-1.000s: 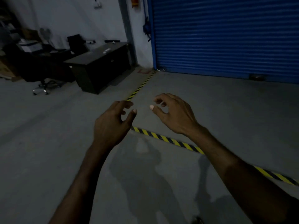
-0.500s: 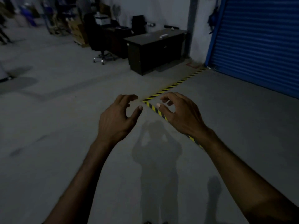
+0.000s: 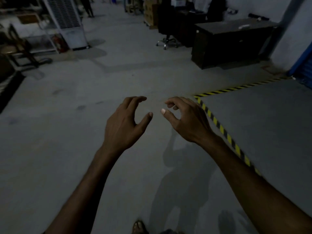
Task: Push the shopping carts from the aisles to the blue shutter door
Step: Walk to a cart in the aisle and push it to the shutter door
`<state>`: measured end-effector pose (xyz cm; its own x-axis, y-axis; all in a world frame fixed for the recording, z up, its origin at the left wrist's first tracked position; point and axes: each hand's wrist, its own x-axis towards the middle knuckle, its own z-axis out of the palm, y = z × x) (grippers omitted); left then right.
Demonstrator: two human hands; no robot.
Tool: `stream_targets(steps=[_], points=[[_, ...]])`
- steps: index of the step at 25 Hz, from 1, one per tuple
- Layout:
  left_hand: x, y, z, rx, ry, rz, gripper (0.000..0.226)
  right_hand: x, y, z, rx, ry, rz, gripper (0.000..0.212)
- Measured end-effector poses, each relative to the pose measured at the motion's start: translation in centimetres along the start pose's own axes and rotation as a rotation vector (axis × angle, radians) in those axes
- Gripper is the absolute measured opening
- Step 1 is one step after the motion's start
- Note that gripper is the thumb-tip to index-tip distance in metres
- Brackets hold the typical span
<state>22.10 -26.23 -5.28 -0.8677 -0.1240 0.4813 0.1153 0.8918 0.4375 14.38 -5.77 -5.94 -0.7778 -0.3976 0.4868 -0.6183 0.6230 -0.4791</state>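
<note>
left hand [image 3: 125, 122], right hand [image 3: 187, 120]: both loosely curled, empty | shopping carts: none in view | blue shutter door [image 3: 306, 71]: far right edge | handling: likely stiff, rolls freely; grip the rear handlebar

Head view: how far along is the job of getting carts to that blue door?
Done: nothing provable; only a sliver of the blue shutter door shows, no cart beside it. In hand: nothing; the left hand and right hand hang empty, fingers loosely curled, above the floor. Left: fetch a cart; none is in view.
</note>
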Motion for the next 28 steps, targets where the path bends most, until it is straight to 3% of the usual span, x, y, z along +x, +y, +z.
stream_targets(steps=[16,28], points=[[-14.5,-23.4,-23.3,0.265,0.207,-0.333,0.047,3.8,-28.8,21.3,0.222,-0.225,-0.313,0.037],[-21.6,-34.8,-32.2,0.389,0.304,-0.584,0.053,7.3,-43.7,33.6,0.337,-0.342,-0.527,0.039]])
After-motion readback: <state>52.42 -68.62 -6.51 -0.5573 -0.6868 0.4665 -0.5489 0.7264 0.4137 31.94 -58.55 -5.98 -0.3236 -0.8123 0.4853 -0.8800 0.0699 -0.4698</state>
